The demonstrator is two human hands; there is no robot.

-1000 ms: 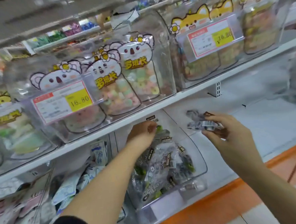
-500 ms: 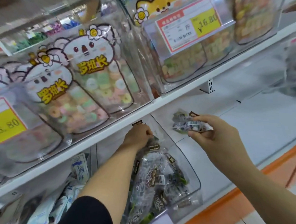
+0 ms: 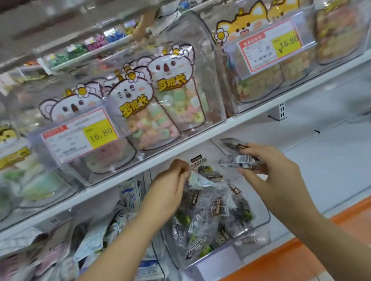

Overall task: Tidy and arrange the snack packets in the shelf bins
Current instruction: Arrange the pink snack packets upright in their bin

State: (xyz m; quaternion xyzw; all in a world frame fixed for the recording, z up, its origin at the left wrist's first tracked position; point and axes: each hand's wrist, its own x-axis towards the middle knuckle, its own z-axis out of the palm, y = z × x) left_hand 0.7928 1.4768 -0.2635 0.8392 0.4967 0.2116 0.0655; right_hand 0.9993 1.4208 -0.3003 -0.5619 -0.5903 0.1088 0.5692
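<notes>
Packets blurred, pinched by right hand, left hand curled over clear bin, its grip hidden.

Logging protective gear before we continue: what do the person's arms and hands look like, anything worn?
Nothing worn shows. The left hand and right hand are bare: no gloves, rings or watch. The left forearm and right forearm are uncovered to the frame's edge, no sleeve in view.

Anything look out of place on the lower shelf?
Yes. The white-and-blue packets left of the clear bin lie heaped at all angles. The dark packets inside that bin are jumbled too.
</notes>
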